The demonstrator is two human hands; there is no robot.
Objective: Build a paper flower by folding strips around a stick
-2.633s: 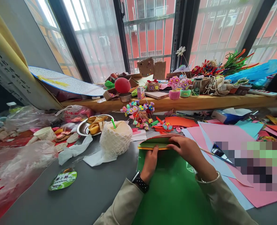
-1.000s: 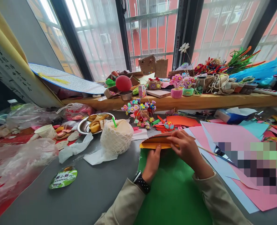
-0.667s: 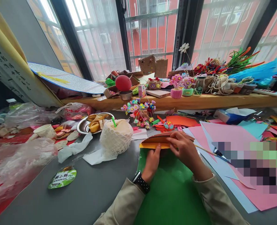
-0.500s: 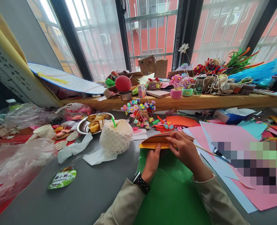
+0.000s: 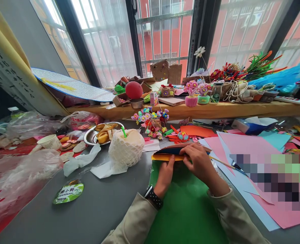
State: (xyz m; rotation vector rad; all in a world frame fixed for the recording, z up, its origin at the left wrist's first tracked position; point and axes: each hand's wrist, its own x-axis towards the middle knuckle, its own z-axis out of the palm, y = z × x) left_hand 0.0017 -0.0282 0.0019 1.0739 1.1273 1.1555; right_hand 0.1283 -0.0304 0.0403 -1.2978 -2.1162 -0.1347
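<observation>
A glossy green sheet (image 5: 185, 206), apparently the front of a pack of coloured paper, lies below my wrists. At its far end several sheets of coloured paper (image 5: 168, 151) arch up: a yellow edge is nearest me, with a dark sheet and a brownish one behind it. My left hand (image 5: 165, 174) grips the yellow edge, thumb on top and fingers hidden beneath. With bent fingers my right hand (image 5: 197, 162) holds the raised sheets at their right part; its exact fingertip contact is partly hidden. A dark watch (image 5: 153, 198) is on my left wrist.
Left of the pack stand a coconut (image 5: 126, 147) with a green straw and a steel bowl (image 5: 90, 137) of peels. To the right lie large pink sheets (image 5: 241, 145) and a brush-like stick (image 5: 223, 162). Crochet flowers (image 5: 150, 120) stand before a wooden ledge (image 5: 109, 111).
A dark sheet now shows between the yellow edge and the brownish sheet, where brown showed before. My right fingers have shifted slightly; my left hand stays nearly still.
</observation>
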